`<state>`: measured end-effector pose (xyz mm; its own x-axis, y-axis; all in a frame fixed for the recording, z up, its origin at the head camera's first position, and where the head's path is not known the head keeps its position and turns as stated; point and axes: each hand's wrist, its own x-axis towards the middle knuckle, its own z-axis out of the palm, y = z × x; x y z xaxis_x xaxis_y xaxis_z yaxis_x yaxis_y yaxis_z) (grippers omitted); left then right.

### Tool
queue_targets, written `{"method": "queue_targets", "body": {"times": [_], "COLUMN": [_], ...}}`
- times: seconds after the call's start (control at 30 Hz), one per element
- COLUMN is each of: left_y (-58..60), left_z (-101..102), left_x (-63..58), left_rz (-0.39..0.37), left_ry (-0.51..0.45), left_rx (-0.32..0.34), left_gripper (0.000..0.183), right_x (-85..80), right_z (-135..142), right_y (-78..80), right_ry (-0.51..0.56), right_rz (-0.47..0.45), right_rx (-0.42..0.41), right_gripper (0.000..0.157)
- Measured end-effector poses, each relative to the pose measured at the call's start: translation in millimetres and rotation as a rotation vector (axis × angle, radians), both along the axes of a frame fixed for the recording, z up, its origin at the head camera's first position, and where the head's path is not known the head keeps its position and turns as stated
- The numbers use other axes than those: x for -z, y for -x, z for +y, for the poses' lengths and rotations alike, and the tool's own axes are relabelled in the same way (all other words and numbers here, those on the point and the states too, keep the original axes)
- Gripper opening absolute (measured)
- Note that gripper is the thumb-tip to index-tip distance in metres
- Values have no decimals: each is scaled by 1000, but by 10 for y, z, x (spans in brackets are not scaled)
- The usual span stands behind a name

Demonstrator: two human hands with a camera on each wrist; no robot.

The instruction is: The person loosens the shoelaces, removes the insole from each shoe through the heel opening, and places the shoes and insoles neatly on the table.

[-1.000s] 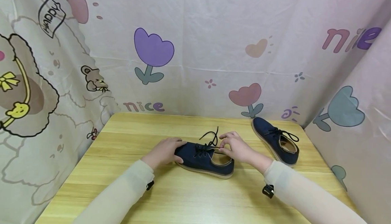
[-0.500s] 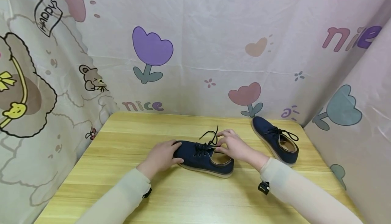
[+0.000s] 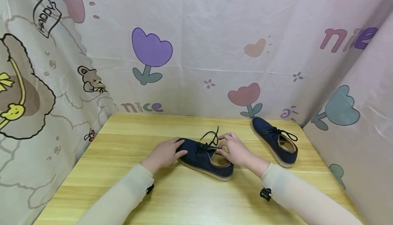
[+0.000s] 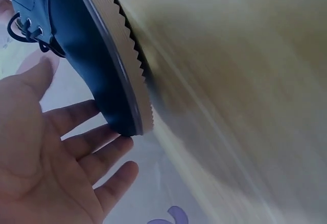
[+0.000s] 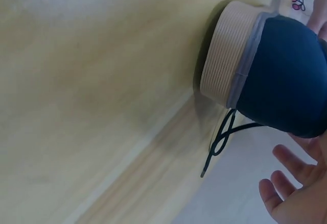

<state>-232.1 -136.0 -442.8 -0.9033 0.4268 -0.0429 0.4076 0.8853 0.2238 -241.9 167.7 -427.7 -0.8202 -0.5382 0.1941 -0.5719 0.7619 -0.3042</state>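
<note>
A navy lace-up shoe with a tan sole rests on the table, its toe pointing left. My left hand is at the toe; in the left wrist view, its fairly straight fingers touch the toe while the thumb stands apart from it. At the shoe's opening, my right hand pinches the far collar edge between thumb and fingertips. From the right wrist, the heel hides that grip. A loose black lace sticks out on the far side.
A second navy shoe with a looped black lace stands at the back right of the wooden table. Printed cloth hangs behind the table and along both sides.
The shoe has turned a little, its toe swinging away toward the back. My left hand has loosened around the toe; my right hand has shifted slightly left along the collar.
</note>
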Motion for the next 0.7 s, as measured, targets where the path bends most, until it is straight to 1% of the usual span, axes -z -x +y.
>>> {"method": "queue_targets", "body": {"times": [0.1, 0.23, 0.37, 0.47, 0.57, 0.7], "left_y": [74, 173, 212, 162, 49, -123], "left_z": [19, 36, 19, 12, 31, 86], "left_x": [20, 52, 63, 65, 63, 66], "left_rz": [-23, -36, -38, -16, 20, 44], "left_ry": [-9, -23, -41, -41, -42, -36], "left_rx": [6, 19, 28, 23, -4, -49], "left_gripper": [65, 64, 64, 65, 66, 69], "right_x": [11, 22, 13, -24, -48, -24], "right_z": [-9, -17, -30, -24, 3, 47], "right_y": [-36, -72, -81, -65, -25, 30], "right_ry": [10, 13, 24, 52, 68, 35], "right_rz": [7, 10, -8, -36, -50, -5], "right_rx": [20, 45, 55, 41, 4, -60], "right_gripper": [12, 11, 11, 10, 10, 12]}}
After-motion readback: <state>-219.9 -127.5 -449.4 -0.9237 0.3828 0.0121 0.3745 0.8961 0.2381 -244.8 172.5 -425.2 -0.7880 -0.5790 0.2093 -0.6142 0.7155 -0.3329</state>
